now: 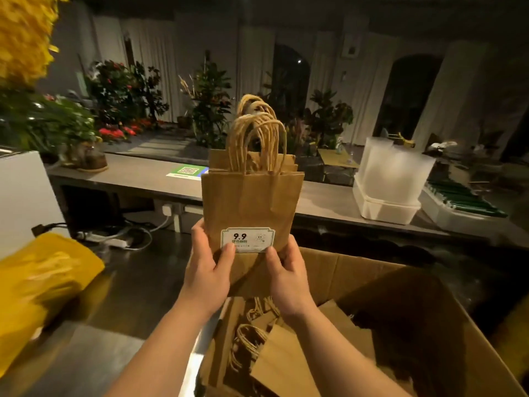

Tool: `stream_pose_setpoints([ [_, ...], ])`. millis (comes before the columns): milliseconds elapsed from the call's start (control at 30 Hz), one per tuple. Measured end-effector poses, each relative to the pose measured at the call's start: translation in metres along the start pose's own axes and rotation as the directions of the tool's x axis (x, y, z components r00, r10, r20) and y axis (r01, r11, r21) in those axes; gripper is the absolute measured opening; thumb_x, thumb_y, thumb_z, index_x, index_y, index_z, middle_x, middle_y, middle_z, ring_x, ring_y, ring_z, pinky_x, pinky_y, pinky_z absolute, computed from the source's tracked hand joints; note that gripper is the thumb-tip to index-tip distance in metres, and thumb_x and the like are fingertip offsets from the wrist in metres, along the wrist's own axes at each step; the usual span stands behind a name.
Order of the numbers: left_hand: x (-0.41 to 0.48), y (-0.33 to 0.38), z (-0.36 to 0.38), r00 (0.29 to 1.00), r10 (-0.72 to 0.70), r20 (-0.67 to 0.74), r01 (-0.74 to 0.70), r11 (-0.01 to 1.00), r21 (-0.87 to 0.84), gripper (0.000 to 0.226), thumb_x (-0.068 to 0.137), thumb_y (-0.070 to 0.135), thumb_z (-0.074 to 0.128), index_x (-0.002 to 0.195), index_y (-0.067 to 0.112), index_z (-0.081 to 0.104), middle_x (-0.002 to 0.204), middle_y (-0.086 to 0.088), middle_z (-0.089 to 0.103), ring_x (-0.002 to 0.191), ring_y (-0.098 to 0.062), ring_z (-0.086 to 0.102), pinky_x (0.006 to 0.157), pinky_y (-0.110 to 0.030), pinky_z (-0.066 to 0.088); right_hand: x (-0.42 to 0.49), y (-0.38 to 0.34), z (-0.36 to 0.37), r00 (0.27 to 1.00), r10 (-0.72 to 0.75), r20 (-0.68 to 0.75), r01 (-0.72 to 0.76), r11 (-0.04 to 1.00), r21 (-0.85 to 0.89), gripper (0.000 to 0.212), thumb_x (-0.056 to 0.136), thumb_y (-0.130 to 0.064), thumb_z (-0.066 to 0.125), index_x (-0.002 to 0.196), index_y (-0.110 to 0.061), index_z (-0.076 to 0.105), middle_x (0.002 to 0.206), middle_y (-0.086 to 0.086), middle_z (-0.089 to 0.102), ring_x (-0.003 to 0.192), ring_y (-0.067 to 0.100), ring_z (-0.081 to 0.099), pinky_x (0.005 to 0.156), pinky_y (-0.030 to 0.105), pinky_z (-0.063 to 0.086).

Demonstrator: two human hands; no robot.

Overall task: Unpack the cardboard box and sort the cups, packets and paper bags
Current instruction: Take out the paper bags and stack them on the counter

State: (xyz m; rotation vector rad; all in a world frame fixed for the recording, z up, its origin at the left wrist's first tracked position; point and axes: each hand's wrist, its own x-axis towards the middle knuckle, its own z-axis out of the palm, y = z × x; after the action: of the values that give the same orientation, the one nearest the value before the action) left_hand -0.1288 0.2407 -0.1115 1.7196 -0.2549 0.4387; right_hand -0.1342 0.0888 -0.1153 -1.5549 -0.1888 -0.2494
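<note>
Box (352, 265) lowest in view, open, loose bags (272, 362) lying inside. Above it, bag stack (252, 202) held upright, clear of box, in front of counter (128, 173). Left hand (206, 270) and right hand (286, 276) both pinch stack's bottom edge, thumbs in front by label (247, 239), fingers behind. Risks: grip low, stack tall, so top may tip or fan; rear bags could slip out, drop into box; twine handles (257, 133) may snag at set-down.

Matt brown paper bags (252, 202), twisted paper-cord handles (257, 138), corrugated cardboard box (429, 325).
</note>
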Motion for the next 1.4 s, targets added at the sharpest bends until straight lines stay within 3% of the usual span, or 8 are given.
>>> stream_pose_setpoints([
  [267,-0.032,-0.04,-0.021,0.994,-0.102,0.033,0.103,0.995,0.0,0.05,0.1,0.029,0.05,0.14,0.039,0.021,0.131,0.023,0.049,0.115,0.02,0.05,0.088,-0.005,0.049,-0.022,0.038,0.036,0.998,0.059,-0.007,-0.059,0.998,-0.006,0.03,0.105,-0.03,0.054,0.128,-0.048,0.047,0.119,-0.026,0.066,0.119,0.003,0.062,0.097,0.03,0.056],
  [400,-0.031,-0.049,-0.019,0.995,-0.099,-0.025,0.098,0.995,-0.019,0.051,0.096,0.038,0.047,0.139,0.042,0.022,0.13,0.023,0.051,0.118,0.011,0.054,0.088,-0.015,0.052,-0.02,0.032,0.034,0.995,0.094,0.038,-0.095,0.995,0.02,0.027,0.106,-0.029,0.052,0.128,-0.044,0.047,0.12,-0.022,0.066,0.117,-0.001,0.062,0.087,0.02,0.056],
  [667,-0.032,-0.053,-0.012,0.995,-0.079,-0.056,0.082,0.995,0.05,0.045,0.101,0.044,0.048,0.139,0.044,0.023,0.128,0.024,0.051,0.115,0.005,0.057,0.088,-0.019,0.049,-0.026,0.043,0.014,0.967,0.177,0.184,-0.184,0.983,0.021,0.044,0.107,-0.014,0.05,0.141,-0.038,0.036,0.131,-0.006,0.064,0.12,0.009,0.063,0.093,0.025,0.055],
  [833,-0.022,-0.041,-0.001,0.997,-0.071,-0.002,0.071,0.991,0.112,0.047,0.103,0.028,0.047,0.138,0.047,0.021,0.126,0.024,0.051,0.111,0.01,0.055,0.08,-0.011,0.046,-0.019,0.049,0.011,0.988,0.136,0.071,-0.139,0.989,0.042,0.045,0.105,-0.009,0.051,0.141,-0.034,0.04,0.13,-0.001,0.066,0.124,0.02,0.063,0.102,0.047,0.055],
  [967,0.008,-0.029,0.014,0.984,-0.101,0.144,0.1,0.995,0.017,0.055,0.103,0.029,0.052,0.142,0.052,0.022,0.129,0.023,0.057,0.119,0.001,0.059,0.089,-0.022,0.054,0.001,0.035,-0.009,0.997,0.061,-0.048,-0.057,0.994,0.088,0.042,0.104,-0.008,0.054,0.136,-0.034,0.047,0.124,-0.004,0.068,0.117,0.016,0.067,0.094,0.041,0.06],
  [1100,0.048,-0.019,0.04,0.934,-0.188,0.305,0.191,0.981,0.022,0.054,0.103,0.021,0.056,0.135,0.052,0.026,0.123,0.024,0.062,0.113,0.006,0.06,0.082,-0.012,0.05,0.037,0.019,-0.047,0.993,-0.011,-0.117,0.015,0.999,0.039,0.043,0.102,-0.012,0.059,0.135,-0.037,0.048,0.126,-0.004,0.067,0.119,0.017,0.066,0.096,0.045,0.059],
  [1267,0.112,-0.005,0.106,0.959,-0.191,0.208,0.165,0.977,0.138,0.027,0.105,0.022,0.054,0.118,0.044,0.047,0.115,0.018,0.062,0.104,0.0,0.057,0.088,-0.023,0.046,0.115,-0.007,-0.102,0.985,-0.057,-0.161,0.039,0.993,-0.112,0.045,0.104,-0.017,0.056,0.134,-0.046,0.042,0.131,-0.018,0.06,0.12,-0.002,0.059,0.101,0.027,0.054],
  [1400,0.183,0.007,0.159,0.968,-0.2,0.149,0.171,0.967,0.186,0.017,0.104,0.023,0.057,0.117,0.032,0.052,0.111,0.011,0.06,0.104,-0.009,0.055,0.09,-0.029,0.047,0.191,-0.021,-0.14,0.976,-0.045,-0.214,0.01,0.987,-0.163,0.042,0.103,-0.016,0.057,0.139,-0.028,0.039,0.123,-0.015,0.056,0.114,0.005,0.057,0.093,0.025,0.053],
])
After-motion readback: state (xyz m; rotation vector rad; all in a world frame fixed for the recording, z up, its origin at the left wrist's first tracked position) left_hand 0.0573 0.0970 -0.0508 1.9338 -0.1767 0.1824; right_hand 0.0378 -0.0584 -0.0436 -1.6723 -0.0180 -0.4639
